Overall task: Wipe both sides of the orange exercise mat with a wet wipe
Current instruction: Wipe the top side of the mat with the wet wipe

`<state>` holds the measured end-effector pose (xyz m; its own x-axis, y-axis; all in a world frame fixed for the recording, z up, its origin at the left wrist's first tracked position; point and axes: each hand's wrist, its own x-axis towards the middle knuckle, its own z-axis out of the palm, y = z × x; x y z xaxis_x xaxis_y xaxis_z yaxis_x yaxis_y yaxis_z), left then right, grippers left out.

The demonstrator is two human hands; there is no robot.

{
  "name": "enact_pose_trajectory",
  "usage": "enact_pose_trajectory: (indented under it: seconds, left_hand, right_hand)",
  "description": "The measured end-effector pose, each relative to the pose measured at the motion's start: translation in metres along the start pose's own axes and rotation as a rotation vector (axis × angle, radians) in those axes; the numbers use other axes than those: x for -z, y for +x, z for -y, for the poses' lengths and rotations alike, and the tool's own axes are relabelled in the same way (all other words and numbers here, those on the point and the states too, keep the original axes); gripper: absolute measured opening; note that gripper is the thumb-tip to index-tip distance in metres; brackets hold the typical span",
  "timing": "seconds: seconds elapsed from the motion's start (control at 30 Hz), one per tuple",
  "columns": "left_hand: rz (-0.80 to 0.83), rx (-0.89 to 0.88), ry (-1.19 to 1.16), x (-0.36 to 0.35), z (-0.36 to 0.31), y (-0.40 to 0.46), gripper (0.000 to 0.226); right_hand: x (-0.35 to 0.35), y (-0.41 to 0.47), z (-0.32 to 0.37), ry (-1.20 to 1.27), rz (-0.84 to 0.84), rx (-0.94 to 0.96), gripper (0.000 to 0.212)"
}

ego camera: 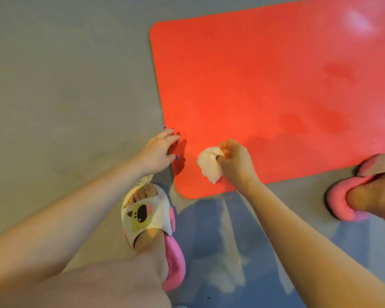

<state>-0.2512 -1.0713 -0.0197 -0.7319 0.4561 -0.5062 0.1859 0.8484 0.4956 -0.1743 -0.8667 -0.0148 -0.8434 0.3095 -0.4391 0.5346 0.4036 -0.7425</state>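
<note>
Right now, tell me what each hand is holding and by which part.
The right hand pinches the crumpled wet wipe by its upper right edge. The left hand grips nothing; its fingers rest at the left edge of the orange mat.

A home, most likely: cartoon house slippers (146, 215) worn on a bare grey floor (65, 85)

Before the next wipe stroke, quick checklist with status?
1. Wet wipe in hand: ok, pinched by the right hand.
2. Wipe on the orange mat: cannot tell, it hangs bunched over the near corner.
3. Mat steadied: ok, the left hand has its fingers at the mat's left edge.
4. Mat flat on the floor: ok as far as in view.
5. Feet off the mat: cannot tell, the pink slipper sits right at the near edge.
6. Underside wiped: cannot tell.
</note>
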Motion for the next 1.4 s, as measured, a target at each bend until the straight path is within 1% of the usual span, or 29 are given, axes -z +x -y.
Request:
enact_pose_trajectory:
  seconds: [0.03, 0.1, 0.17, 0.27, 0.33, 0.4, 0.53, 0.57, 0.67, 0.73, 0.83, 0.93, 1.0, 1.07, 1.2, 1.3, 1.4]
  left_hand:
    - [-0.021, -0.015, 0.01, -0.004, 0.005, 0.004, 0.064]
    - [-0.069, -0.03, 0.043, -0.009, 0.015, 0.016, 0.07]
    - [-0.09, -0.006, 0.073, -0.012, 0.022, 0.027, 0.075]
    - [-0.092, 0.007, 0.155, -0.014, 0.031, 0.044, 0.078]
    - [-0.089, -0.018, 0.217, -0.015, 0.037, 0.054, 0.08]
    - [-0.088, -0.038, 0.257, -0.019, 0.045, 0.06, 0.082]
    - [-0.096, -0.105, 0.286, -0.03, 0.065, 0.066, 0.081]
    - [-0.102, -0.128, 0.306, -0.032, 0.07, 0.066, 0.08]
    - [-0.148, -0.173, 0.356, -0.037, 0.079, 0.066, 0.077]
    - [-0.186, -0.189, 0.387, -0.042, 0.082, 0.066, 0.074]
    - [-0.227, -0.211, 0.415, -0.046, 0.089, 0.069, 0.073]
    - [-0.26, -0.232, 0.435, -0.047, 0.094, 0.07, 0.071]
    - [-0.288, -0.24, 0.456, -0.049, 0.095, 0.071, 0.07]
    - [-0.303, -0.241, 0.469, -0.051, 0.095, 0.072, 0.068]
    - [-0.322, -0.246, 0.483, -0.052, 0.097, 0.072, 0.067]
    - [-0.329, -0.254, 0.485, -0.053, 0.097, 0.073, 0.066]
    - [-0.348, -0.257, 0.485, -0.054, 0.096, 0.073, 0.066]
  right_hand:
    - [-0.009, -0.001, 0.0, -0.06, 0.0, 0.057, 0.024]
    - [-0.025, -0.002, -0.004, -0.146, -0.021, 0.254, 0.026]
    - [-0.041, -0.007, -0.015, -0.218, -0.003, 0.418, 0.027]
    - [-0.06, -0.025, -0.033, -0.334, 0.069, 0.539, 0.021]
    - [-0.072, -0.028, -0.045, -0.492, 0.107, 0.586, 0.013]
    - [-0.082, -0.025, -0.056, -0.568, 0.116, 0.595, 0.005]
    - [-0.087, -0.022, -0.07, -0.559, 0.04, 0.662, 0.006]
    - [-0.086, -0.023, -0.073, -0.545, 0.009, 0.673, 0.009]
    - [-0.09, -0.024, -0.079, -0.455, -0.105, 0.659, 0.032]
    - [-0.101, -0.014, -0.069, -0.432, -0.129, 0.61, 0.037]
    - [-0.126, 0.008, -0.046, -0.462, -0.114, 0.646, 0.02]
    - [-0.129, 0.0, -0.052, -0.497, -0.113, 0.633, 0.011]
    - [-0.118, -0.014, -0.065, -0.534, -0.109, 0.651, 0.018]
    - [-0.109, -0.016, -0.074, -0.532, -0.12, 0.676, 0.019]
    - [-0.121, 0.001, -0.061, -0.481, -0.088, 0.665, 0.006]
    - [-0.132, -0.001, -0.057, -0.55, -0.009, 0.667, 0.011]
    - [-0.109, -0.009, -0.07, -0.575, 0.055, 0.767, 0.017]
